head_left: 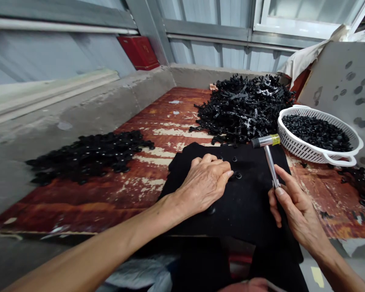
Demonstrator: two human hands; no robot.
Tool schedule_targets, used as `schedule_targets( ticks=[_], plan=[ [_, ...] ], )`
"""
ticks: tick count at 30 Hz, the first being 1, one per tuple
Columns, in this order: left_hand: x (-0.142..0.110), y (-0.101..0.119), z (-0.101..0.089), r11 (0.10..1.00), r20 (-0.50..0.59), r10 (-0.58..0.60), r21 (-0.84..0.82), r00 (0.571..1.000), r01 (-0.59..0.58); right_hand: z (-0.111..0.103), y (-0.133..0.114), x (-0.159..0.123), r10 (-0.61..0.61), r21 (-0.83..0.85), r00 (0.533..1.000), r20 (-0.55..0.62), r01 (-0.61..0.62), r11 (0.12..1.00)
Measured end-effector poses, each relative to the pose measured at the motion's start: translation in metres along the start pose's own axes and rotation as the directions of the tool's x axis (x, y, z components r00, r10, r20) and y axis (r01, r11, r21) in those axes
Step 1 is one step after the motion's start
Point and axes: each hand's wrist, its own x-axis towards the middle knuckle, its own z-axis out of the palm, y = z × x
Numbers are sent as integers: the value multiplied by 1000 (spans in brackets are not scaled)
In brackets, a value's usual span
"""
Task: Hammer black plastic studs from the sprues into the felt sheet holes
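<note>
My left hand (203, 184) rests palm-down on a black fabric mat (249, 202), holding nothing that I can see. Just past its fingertips sit several small round black plastic fasteners (237, 174). Another fastener-like lump (211, 210) shows below the hand. My right hand (295, 207) grips the metal handle of a small hammer (271, 165), whose steel head has a yellow face (266, 141). The hammer head hangs over the mat's far edge, apart from the fasteners.
A heap of black plastic parts (246, 109) lies on a worn red-brown board (158, 190), with a flatter black heap (88, 156) to its left. A white slotted basket (295, 140) holds black pieces. A grey perforated panel (346, 81) stands at right.
</note>
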Motion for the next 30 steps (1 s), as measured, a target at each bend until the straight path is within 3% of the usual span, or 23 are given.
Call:
schedule_targets(
  ticks=[7, 14, 30],
  plan=[
    [7, -1, 4, 993, 11, -25, -117, 1000, 27, 0, 0, -1, 20, 32, 1000, 1, -20, 999],
    [6, -1, 8, 999, -23, -13, -33, 1000, 12, -1, 0, -1, 19, 38, 1000, 12, -19, 999],
    [7, -1, 10, 1000, -26, 3, -22, 1000, -4, -1, 0, -1, 26, 47, 999, 22, -27, 998]
  ],
)
